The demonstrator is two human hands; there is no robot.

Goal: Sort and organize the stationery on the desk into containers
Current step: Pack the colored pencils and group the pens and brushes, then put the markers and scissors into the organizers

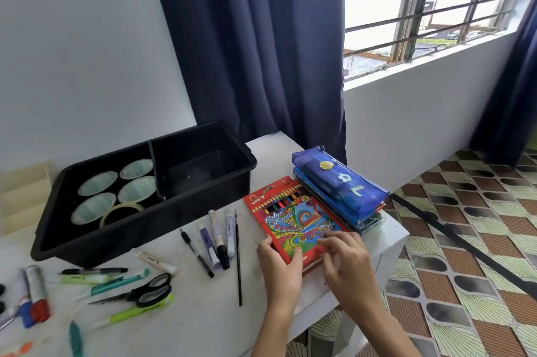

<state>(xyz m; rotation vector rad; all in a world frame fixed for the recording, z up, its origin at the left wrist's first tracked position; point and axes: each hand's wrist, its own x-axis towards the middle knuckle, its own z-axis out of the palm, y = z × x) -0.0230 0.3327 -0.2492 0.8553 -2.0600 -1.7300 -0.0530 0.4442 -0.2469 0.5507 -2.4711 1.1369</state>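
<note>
Left hand (280,262) pinches the near end of the pencil box (293,218), right of the tub (139,230), probably light and stiff; right hand (348,259) blurred, grip unclear.

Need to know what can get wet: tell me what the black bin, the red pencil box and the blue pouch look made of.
Black bin: likely moulded plastic, dull sheen, rounded rim. Red pencil box: seemingly glossy printed card, crisp edges. Blue pouch: probably soft translucent plastic, zipped, contents showing through.
</note>
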